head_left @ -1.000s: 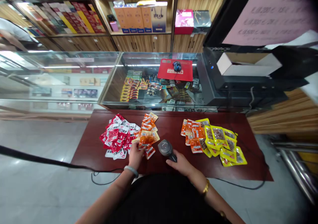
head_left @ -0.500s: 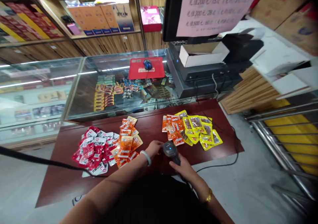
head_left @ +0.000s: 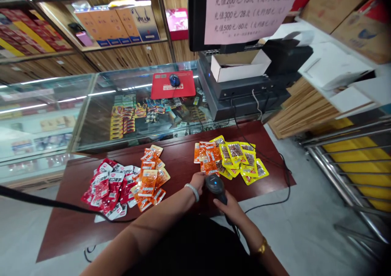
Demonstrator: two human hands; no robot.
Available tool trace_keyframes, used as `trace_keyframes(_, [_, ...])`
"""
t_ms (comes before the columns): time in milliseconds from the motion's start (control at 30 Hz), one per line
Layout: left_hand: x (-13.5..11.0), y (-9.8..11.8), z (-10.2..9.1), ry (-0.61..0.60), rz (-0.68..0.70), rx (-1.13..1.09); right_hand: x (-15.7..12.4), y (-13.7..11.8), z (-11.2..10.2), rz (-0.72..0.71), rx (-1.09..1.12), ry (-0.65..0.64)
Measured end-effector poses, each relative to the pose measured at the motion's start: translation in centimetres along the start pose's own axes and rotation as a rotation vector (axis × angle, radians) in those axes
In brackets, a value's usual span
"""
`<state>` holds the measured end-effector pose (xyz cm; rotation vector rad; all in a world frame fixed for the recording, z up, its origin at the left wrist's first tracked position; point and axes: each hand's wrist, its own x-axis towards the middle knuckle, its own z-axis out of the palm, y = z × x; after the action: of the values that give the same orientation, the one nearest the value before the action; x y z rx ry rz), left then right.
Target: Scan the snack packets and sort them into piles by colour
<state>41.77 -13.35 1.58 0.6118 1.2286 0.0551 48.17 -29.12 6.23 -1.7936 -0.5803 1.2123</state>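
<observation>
1. Scanner (head_left: pixel 216 186) is gripped by its handle in the right hand (head_left: pixel 233 210), fingers wrapped around it; it is held over the front part of the dark red table (head_left: pixel 177 155), with a blue light showing on its head.
2. Left hand (head_left: pixel 199 183) is placed just beside the scanner's head, near the orange packets (head_left: pixel 207 153); whether anything is pinched there cannot be told.
3. Yellow packets (head_left: pixel 234 150) are heaped against these, to the right.
4. 2 heaps are laid farther left, touching: a second orange heap (head_left: pixel 148 182) and red-and-white packets (head_left: pixel 111 182).
5. Behind, a mouse (head_left: pixel 174 80) is set on a red mat (head_left: pixel 159 89).
</observation>
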Motion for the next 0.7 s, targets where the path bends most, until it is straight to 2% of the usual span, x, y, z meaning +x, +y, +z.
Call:
trace_keyframes(100, [-0.7, 0.2, -2.4, 0.003, 0.004, -0.003, 0.6, -0.7, 0.3, -0.011, 0.027, -0.044])
trace_keyframes(233, [-2.1, -0.2, -7.6, 0.000, 0.031, 0.081, 1.8, -2.0, 1.7, 0.038, 0.066, -0.150])
trace_keyframes(433, [-4.9, -1.9, -15.3, 0.061, 0.109, 0.125, 3.9, -4.4, 6.0, -0.129, -0.037, -0.357])
trace_keyframes(567, [-6.5, -2.8, -18.2, 0.090, 0.122, 0.085, 4.7, -5.7, 9.2, -0.209, -0.126, -0.519])
trace_keyframes(700, [-7.4, -2.7, -19.9, 0.241, 0.075, 0.098, 5.1, -6.2, 11.0, -0.242, -0.147, -0.603])
